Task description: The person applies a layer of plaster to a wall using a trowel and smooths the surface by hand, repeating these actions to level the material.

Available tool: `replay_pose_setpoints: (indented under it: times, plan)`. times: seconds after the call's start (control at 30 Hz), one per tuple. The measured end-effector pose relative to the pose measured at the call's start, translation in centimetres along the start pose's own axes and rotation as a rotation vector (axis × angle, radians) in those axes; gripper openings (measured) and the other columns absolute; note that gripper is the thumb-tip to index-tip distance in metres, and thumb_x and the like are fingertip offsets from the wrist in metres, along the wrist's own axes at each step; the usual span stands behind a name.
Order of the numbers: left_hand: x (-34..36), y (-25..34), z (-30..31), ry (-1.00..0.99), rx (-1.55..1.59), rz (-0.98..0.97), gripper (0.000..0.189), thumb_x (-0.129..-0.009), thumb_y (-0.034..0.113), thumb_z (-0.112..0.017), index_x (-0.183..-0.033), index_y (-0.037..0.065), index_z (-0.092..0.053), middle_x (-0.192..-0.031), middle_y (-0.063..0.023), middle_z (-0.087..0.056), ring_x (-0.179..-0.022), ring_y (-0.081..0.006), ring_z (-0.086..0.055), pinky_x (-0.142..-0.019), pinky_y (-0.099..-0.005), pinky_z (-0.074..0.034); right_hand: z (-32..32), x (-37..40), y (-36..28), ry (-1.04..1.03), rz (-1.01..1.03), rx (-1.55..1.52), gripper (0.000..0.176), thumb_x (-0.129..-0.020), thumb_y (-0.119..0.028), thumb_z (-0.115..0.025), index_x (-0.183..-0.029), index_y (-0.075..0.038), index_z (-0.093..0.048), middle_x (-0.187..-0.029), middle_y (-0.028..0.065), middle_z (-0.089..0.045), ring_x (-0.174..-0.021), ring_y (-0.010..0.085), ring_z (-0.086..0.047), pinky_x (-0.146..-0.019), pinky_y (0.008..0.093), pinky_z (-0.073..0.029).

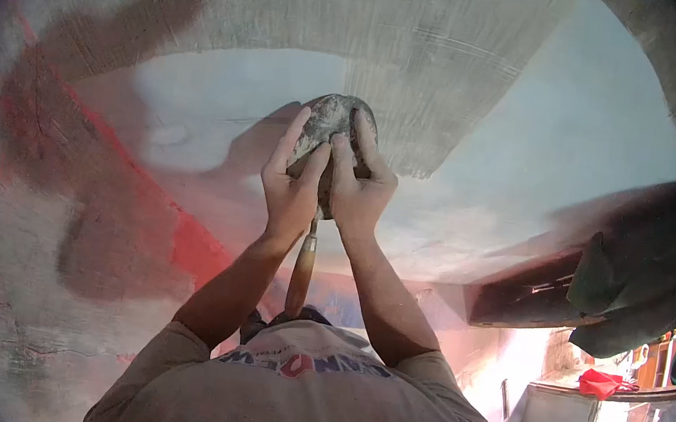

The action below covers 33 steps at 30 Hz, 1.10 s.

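**Printed shirt (302,405) closest; beyond, one trowel-like tool (336,113) between left hand (292,192) and right hand (360,201)**

Straight ahead, about equally near to both: the tool's rounded head, with each hand clamped on one side, thumbs against the near face. Long axis running from head through wooden handle (302,275) back towards the shirt, between the forearms. Behind, a patchy painted surface (534,109); contact impossible to tell. By count: two hands, one tool, one handle, one shirt; one red cloth (603,385), low right, well apart.
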<state>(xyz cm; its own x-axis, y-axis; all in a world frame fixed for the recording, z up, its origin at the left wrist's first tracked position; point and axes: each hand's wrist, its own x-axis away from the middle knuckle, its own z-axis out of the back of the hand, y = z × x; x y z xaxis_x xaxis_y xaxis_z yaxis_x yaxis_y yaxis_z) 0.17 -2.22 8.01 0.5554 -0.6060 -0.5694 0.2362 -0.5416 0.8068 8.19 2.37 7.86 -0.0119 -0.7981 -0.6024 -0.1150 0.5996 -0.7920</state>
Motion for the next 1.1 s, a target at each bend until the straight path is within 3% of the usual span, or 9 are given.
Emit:
replay_pose_setpoints:
  times: [0.1,0.2,0.4,0.5,0.6,0.8,0.87,0.97,1.1]
  plan:
    - [-1.9,0.7,0.3,-0.038,-0.098,-0.127,0.053,-0.098,0.000,-0.064,-0.149,-0.009,-0.050,-0.143,-0.0175,-0.061,-0.128,-0.0185,-0.059,-0.109,-0.0325,-0.047,-0.6,-1.4,0.0,0.008,-0.056,-0.005,0.041,-0.096,-0.010,-0.074,-0.135,0.002,-0.068,-0.120,0.0201,-0.077,-0.090,0.0081,-0.069,-0.079,0.0252,-0.055]
    - [-2.6,1.6,-0.4,-0.004,0.058,0.023,0.052,-0.099,0.001,-0.064,-0.148,-0.010,-0.051,-0.143,-0.0177,-0.061,-0.127,-0.0188,-0.060,-0.108,-0.0325,-0.047,-1.0,-2.6,-1.4,0.025,-0.010,-0.057,0.040,-0.096,-0.011,-0.074,-0.134,0.001,-0.069,-0.122,0.0219,-0.076,-0.091,0.0079,-0.070,-0.079,0.0248,-0.055]
    - [4.2,-6.4,1.0,0.017,0.127,0.115,0.051,-0.098,0.000,-0.064,-0.148,-0.006,-0.052,-0.137,-0.0138,-0.063,-0.120,-0.0183,-0.061,-0.105,-0.0325,-0.049,0.4,4.1,6.5,0.056,0.045,0.016,0.038,-0.097,-0.012,-0.074,-0.133,0.000,-0.071,-0.122,0.0221,-0.076,-0.096,0.0066,-0.068,-0.082,0.0255,-0.055]
    - [-1.5,-0.5,-0.2,-0.038,-0.116,-0.161,0.052,-0.097,-0.001,-0.064,-0.148,-0.007,-0.052,-0.139,-0.0163,-0.062,-0.123,-0.0211,-0.061,-0.108,-0.0338,-0.047,-0.2,-1.4,-0.6,0.040,-0.001,0.004,0.039,-0.098,-0.012,-0.072,-0.133,0.002,-0.069,-0.122,0.0224,-0.075,-0.105,0.0101,-0.069,-0.088,0.0259,-0.054]
    - [-2.7,1.1,-1.0,-0.017,0.060,0.048,0.052,-0.096,-0.002,-0.064,-0.146,-0.008,-0.053,-0.143,-0.0184,-0.060,-0.128,-0.0235,-0.059,-0.112,-0.0350,-0.044,-0.7,-2.9,-1.3,0.067,0.103,0.008,0.040,-0.098,-0.011,-0.071,-0.135,0.003,-0.068,-0.122,0.0228,-0.075,-0.108,0.0124,-0.069,-0.090,0.0256,-0.053]
    - [3.1,-5.4,-0.2,0.019,0.120,0.059,0.050,-0.099,-0.001,-0.063,-0.147,-0.010,-0.051,-0.141,-0.0172,-0.062,-0.129,-0.0213,-0.060,-0.112,-0.0352,-0.046,0.8,2.3,5.6,0.036,0.103,0.036,0.040,-0.098,-0.010,-0.071,-0.136,0.003,-0.067,-0.126,0.0237,-0.074,-0.108,0.0149,-0.070,-0.090,0.0275,-0.054]
    - [-0.9,-1.8,-1.5,-0.013,0.103,-0.137,0.050,-0.100,0.001,-0.064,-0.146,-0.010,-0.051,-0.140,-0.0179,-0.062,-0.128,-0.0215,-0.060,-0.110,-0.0350,-0.047,0.7,-2.1,0.0,0.006,0.093,0.024,0.041,-0.097,-0.009,-0.071,-0.135,0.005,-0.066,-0.131,0.0247,-0.071,-0.117,0.0202,-0.070,-0.098,0.0306,-0.052]
    - [-4.9,3.2,-4.0,-0.003,0.162,-0.100,0.049,-0.097,0.005,-0.068,-0.144,-0.005,-0.056,-0.139,-0.0157,-0.064,-0.124,-0.0211,-0.061,-0.105,-0.0327,-0.047,0.7,-6.1,-2.3,0.049,0.106,-0.021,0.041,-0.096,-0.009,-0.072,-0.134,0.006,-0.067,-0.130,0.0255,-0.071,-0.117,0.0222,-0.070,-0.100,0.0318,-0.052]
    - [1.2,-5.4,-4.6,0.015,0.060,-0.084,0.050,-0.099,0.005,-0.065,-0.145,-0.009,-0.053,-0.143,-0.0199,-0.061,-0.135,-0.0252,-0.057,-0.114,-0.0369,-0.044,3.9,-1.9,3.0,0.041,0.182,0.138,0.042,-0.096,-0.010,-0.073,-0.134,0.006,-0.067,-0.132,0.0245,-0.071,-0.122,0.0230,-0.068,-0.101,0.0318,-0.051]
